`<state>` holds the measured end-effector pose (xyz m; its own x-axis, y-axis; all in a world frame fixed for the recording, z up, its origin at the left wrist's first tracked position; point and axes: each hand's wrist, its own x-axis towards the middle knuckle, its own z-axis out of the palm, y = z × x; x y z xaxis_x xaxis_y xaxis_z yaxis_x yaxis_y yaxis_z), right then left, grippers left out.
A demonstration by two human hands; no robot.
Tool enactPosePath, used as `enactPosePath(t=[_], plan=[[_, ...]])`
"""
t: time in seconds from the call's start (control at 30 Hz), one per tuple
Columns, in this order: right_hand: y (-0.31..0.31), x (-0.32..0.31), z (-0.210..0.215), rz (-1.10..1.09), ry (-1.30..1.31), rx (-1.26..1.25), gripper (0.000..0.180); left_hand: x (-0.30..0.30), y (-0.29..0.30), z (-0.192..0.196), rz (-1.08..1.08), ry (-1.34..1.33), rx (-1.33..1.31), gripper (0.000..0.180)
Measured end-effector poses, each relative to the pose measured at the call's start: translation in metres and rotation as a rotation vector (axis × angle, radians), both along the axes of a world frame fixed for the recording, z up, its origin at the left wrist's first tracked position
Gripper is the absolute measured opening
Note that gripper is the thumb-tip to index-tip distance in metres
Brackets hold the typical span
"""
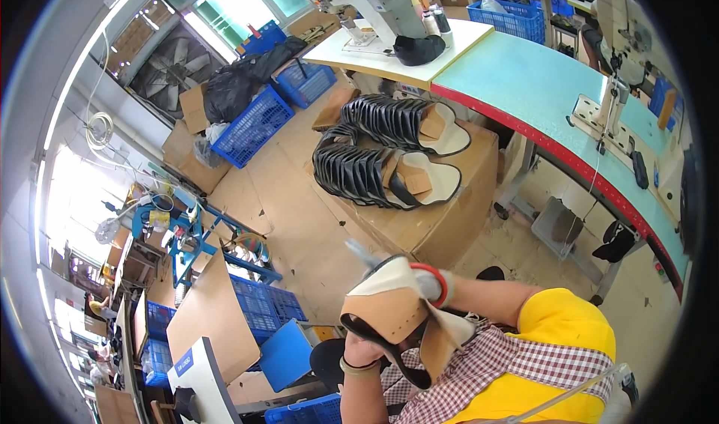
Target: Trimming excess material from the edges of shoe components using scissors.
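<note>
My left hand (364, 349) is closed round the lower left side of a shoe upper (389, 308) in tan and cream with black edging, held close to my checked apron. My right hand (428, 283), in a grey covering below a red bangle, is against the far side of the same upper. Its fingers are hidden behind the piece. A blurred pale-grey tip (362, 253) sticks out past the upper; I cannot tell whether it is a fingertip or a tool. Beyond my hands, two rows of nested black uppers (352, 171) with cream and tan linings lie on a cardboard box (419, 225).
To the right runs a pale-blue worktable (517, 72) with a red edge and a sewing machine (610, 113). Another machine (382, 8) stands on a white table at the back. Blue crates (253, 128) are on the floor at left. A cardboard-topped bench (213, 315) is nearer me.
</note>
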<state>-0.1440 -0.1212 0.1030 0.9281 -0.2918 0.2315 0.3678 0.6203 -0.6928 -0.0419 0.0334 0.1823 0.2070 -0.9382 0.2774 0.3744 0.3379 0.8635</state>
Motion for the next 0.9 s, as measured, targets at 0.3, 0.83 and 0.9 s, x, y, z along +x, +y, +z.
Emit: enactPosePath(t=[0.3,0.83,0.9], plan=[[-0.070,-0.085,0.031,-1.248,0.745,-1.123,0.049,0.060,-0.106,-0.086,0.574,-1.278,0.448,0.025],[-0.256,-0.038,-0.079,-1.293,1.318,-0.857,0.038,0.115,-0.124,-0.174,0.556,-0.660,0.571,0.046],[-0.250,-0.011,-0.077,-1.265,1.293,-0.901,0.038,0.141,-0.071,-0.176,0.678,-0.534,0.621,0.038]])
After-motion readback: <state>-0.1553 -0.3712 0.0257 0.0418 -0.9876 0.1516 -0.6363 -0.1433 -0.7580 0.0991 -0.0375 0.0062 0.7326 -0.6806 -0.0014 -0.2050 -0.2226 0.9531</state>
